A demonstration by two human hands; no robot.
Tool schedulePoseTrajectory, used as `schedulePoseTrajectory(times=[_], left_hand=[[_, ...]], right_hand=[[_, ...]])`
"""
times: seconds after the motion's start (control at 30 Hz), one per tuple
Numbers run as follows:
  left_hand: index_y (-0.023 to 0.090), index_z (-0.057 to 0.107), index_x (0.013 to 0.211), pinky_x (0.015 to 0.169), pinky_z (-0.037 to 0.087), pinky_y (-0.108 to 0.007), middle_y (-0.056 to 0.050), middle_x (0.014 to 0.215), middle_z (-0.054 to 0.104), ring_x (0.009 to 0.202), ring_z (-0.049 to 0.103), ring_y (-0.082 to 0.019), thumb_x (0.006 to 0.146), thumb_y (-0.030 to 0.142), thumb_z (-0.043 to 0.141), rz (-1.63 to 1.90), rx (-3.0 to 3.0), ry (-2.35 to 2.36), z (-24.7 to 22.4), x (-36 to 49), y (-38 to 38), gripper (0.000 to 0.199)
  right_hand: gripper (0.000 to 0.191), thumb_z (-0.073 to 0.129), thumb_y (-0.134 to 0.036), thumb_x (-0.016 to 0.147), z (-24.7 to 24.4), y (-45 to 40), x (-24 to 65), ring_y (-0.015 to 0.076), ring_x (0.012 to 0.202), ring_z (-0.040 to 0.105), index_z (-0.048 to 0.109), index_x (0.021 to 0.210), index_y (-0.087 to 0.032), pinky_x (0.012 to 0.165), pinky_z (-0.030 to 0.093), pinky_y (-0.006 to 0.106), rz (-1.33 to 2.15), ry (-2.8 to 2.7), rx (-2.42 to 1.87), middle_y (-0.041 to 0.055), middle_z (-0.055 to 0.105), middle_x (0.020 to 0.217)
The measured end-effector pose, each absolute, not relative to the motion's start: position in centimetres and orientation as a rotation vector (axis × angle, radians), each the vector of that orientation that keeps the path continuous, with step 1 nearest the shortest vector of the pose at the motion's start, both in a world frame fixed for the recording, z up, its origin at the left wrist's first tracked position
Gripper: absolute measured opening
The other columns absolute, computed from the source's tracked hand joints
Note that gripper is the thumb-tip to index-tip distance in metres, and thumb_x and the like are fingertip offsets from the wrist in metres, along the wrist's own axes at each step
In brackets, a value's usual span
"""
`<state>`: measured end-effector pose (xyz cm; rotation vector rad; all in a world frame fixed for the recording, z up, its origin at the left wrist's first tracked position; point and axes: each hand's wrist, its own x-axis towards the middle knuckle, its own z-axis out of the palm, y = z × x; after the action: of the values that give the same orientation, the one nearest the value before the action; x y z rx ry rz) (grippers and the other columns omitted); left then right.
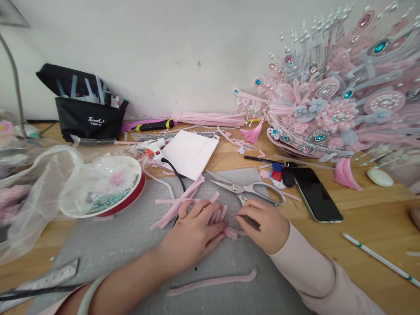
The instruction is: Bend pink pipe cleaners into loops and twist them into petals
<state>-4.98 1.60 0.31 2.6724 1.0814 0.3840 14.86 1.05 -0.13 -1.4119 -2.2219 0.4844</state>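
My left hand [197,225] rests low over the mat, its thumb and fingers closed around short pink pipe cleaner pieces [216,215]. Facing it, my right hand [264,225] is pinched at the end of a thin pink pipe cleaner [240,232] that runs between the hands. Just behind the right hand lie partly opened scissors [238,189], their lower handle hidden by that hand. A bundle of longer pink pipe cleaners [177,205] lies beyond my left fingers. One loose pink pipe cleaner [213,281] lies nearer to me.
A grey cutting mat [131,262] covers the wooden table. At left are a red-rimmed bowl [134,199] of beads and a black pouch [88,118]. Behind are a glue gun [154,148] and white card [190,153]. At right are a phone [318,194], a pen [380,258] and a beaded pink headdress [328,96].
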Motion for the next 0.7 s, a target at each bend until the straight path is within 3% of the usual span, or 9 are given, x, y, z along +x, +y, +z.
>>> schedulePoseTrajectory(times=[0.2, 0.27, 0.43, 0.5, 0.6, 0.7], left_hand=[[0.025, 0.057, 0.106, 0.086, 0.031, -0.040, -0.007, 0.106, 0.059, 0.099, 0.049, -0.023, 0.080, 0.030, 0.048, 0.691, 2.667, 0.860, 1.2, -5.1, 0.8, 0.027], [0.021, 0.057, 0.104, 0.082, 0.036, -0.035, -0.006, 0.099, 0.062, 0.091, 0.053, -0.020, 0.083, 0.028, 0.045, 0.620, 2.584, 0.784, 1.8, -4.2, -0.2, 0.026], [0.015, 0.054, 0.101, 0.065, 0.044, -0.028, -0.008, 0.093, 0.063, 0.078, 0.058, -0.020, 0.079, 0.046, 0.045, 0.501, 2.180, 0.906, 2.3, 0.4, -1.8, 0.039], [0.013, 0.056, 0.094, 0.064, 0.044, -0.026, -0.008, 0.087, 0.064, 0.076, 0.059, -0.018, 0.085, 0.033, 0.040, 0.602, 2.092, 0.864, 2.3, 2.2, -1.3, 0.027], [0.010, 0.057, 0.084, 0.067, 0.044, -0.024, -0.009, 0.080, 0.064, 0.074, 0.059, -0.017, 0.087, 0.017, 0.028, 0.689, 2.112, 0.834, 3.0, 4.1, -0.8, 0.030], [0.015, 0.060, 0.078, 0.071, 0.042, -0.015, -0.001, 0.080, 0.066, 0.077, 0.059, -0.011, 0.073, 0.003, 0.045, 0.691, 2.200, 0.552, 4.6, 4.7, -1.4, 0.020]], right_hand=[[0.015, 0.048, -0.016, 0.077, 0.3, 2.1, 15.0, 0.0134, 0.060, 0.054, 0.061, 0.070, -0.016, 0.055, 0.041, 0.023, 0.372, -2.068, -1.379, 0.0048, 0.060, 0.068], [0.015, 0.049, -0.016, 0.077, 0.8, 2.4, 14.4, 0.0131, 0.058, 0.053, 0.062, 0.069, -0.015, 0.054, 0.040, 0.023, 0.342, -2.041, -1.409, 0.0051, 0.061, 0.068], [0.015, 0.051, -0.017, 0.073, 3.1, 5.2, 11.9, 0.0163, 0.065, 0.054, 0.063, 0.064, -0.015, 0.063, 0.038, 0.026, 0.283, -1.961, -1.491, 0.0051, 0.061, 0.066], [0.015, 0.052, -0.019, 0.072, 4.4, 7.0, 11.1, 0.0159, 0.066, 0.054, 0.063, 0.063, -0.015, 0.065, 0.038, 0.026, 0.286, -1.933, -1.479, 0.0047, 0.062, 0.069], [0.017, 0.051, -0.020, 0.072, 6.3, 9.7, 10.3, 0.0177, 0.068, 0.054, 0.063, 0.062, -0.015, 0.067, 0.037, 0.028, 0.305, -1.829, -1.499, 0.0054, 0.063, 0.067], [0.018, 0.051, -0.020, 0.073, 7.6, 12.0, 9.6, 0.0218, 0.082, 0.054, 0.062, 0.061, -0.015, 0.075, 0.035, 0.032, 0.348, -1.695, -1.513, 0.0068, 0.063, 0.073]])
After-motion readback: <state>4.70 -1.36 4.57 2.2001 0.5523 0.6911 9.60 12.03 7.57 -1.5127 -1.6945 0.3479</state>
